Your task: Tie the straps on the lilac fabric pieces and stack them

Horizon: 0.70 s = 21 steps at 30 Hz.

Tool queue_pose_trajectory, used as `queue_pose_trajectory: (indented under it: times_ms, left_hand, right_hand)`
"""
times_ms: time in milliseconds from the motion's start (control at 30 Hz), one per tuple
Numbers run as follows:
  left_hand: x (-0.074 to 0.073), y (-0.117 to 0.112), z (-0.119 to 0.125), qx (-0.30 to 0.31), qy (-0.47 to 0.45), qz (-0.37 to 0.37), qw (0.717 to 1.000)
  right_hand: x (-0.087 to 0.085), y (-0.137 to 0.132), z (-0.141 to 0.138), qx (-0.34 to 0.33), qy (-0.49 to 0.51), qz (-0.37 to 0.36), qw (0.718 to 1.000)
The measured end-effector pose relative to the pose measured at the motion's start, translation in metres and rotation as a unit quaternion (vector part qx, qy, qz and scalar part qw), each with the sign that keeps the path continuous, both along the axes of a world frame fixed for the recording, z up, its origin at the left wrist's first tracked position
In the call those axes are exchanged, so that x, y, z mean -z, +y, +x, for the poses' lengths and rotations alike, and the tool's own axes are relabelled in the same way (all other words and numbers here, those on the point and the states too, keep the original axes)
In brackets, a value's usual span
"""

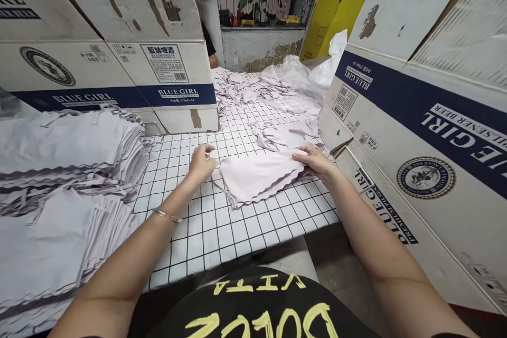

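Note:
A small stack of pale lilac fabric pieces (257,177) with wavy edges lies on the white grid-patterned table (206,227). My left hand (200,163) pinches the stack's left corner with closed fingers. My right hand (315,161) grips its right edge, fingers curled over the cloth. A thin bracelet sits on my left wrist.
Tall piles of the same fabric (59,179) fill the table's left side. More loose pieces (253,87) lie at the far end near crumpled plastic (312,71). Blue Girl beer cartons stand at the left (119,47) and the right (420,116). A person's arm shows behind the left carton.

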State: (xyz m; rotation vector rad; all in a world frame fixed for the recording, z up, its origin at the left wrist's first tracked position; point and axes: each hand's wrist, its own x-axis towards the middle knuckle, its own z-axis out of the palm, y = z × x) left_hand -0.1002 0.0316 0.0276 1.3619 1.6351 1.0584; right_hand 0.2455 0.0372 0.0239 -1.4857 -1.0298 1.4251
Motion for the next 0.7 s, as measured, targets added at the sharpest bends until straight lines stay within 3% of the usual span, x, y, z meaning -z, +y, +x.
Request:
queue_pose_trajectory:
  times_ms: [100, 200, 333, 367, 433, 500, 567, 700]
  left_hand:
    - [0.010, -0.020, 0.036, 0.110, 0.101, 0.088, 0.985]
    - [0.000, -0.027, 0.076, 0.215, 0.129, 0.169, 0.953]
    - [-0.050, 0.009, 0.115, 0.348, 0.083, 0.246, 0.901]
    - [-0.065, 0.022, 0.121, 0.394, 0.070, 0.238, 0.885]
    - [-0.093, 0.045, 0.129, 0.445, 0.072, 0.207, 0.869]
    - [-0.116, 0.060, 0.130, 0.426, 0.096, 0.184, 0.880]
    - [-0.134, 0.065, 0.126, 0.378, 0.104, 0.188, 0.900]
    - [-0.165, 0.059, 0.104, 0.326, 0.073, 0.233, 0.913]
  right_hand:
    - [0.006, 0.000, -0.005, 0.021, -0.053, 0.023, 0.998]
    - [-0.005, 0.000, -0.014, -0.017, -0.074, 0.104, 0.992]
    - [-0.047, 0.003, -0.032, -0.164, -0.071, 0.274, 0.945]
    - [-0.058, 0.004, -0.035, -0.176, -0.078, 0.309, 0.931]
    - [-0.076, 0.006, -0.040, -0.108, -0.111, 0.379, 0.912]
    - [-0.082, 0.005, -0.043, 0.014, -0.138, 0.431, 0.891]
    - [-0.074, 0.001, -0.047, 0.064, -0.136, 0.447, 0.882]
    - [-0.034, -0.011, -0.062, -0.058, -0.160, 0.379, 0.910]
